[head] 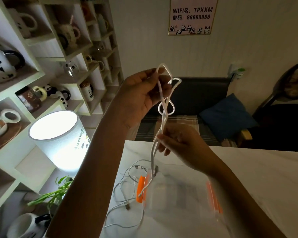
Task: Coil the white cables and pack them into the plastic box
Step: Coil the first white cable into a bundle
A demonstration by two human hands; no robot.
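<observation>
A white cable point(163, 107) hangs in loops in the air above the table. My left hand point(141, 97) pinches its upper loops, raised high. Lower down, my right hand point(179, 141) grips the hanging strands. The cable's free ends dangle down to the clear plastic box point(177, 191) with orange latches, which stands on the white table point(265, 172) under my hands. More white cables point(126, 186) lie loose and tangled on the table left of the box.
A lit cylindrical lamp point(58, 138) stands at the table's left. A green plant point(57, 193) and a panda mug point(24, 225) sit at lower left. Shelves of mugs point(46, 54) fill the left wall. A dark sofa with a blue cushion point(227, 115) is behind the table.
</observation>
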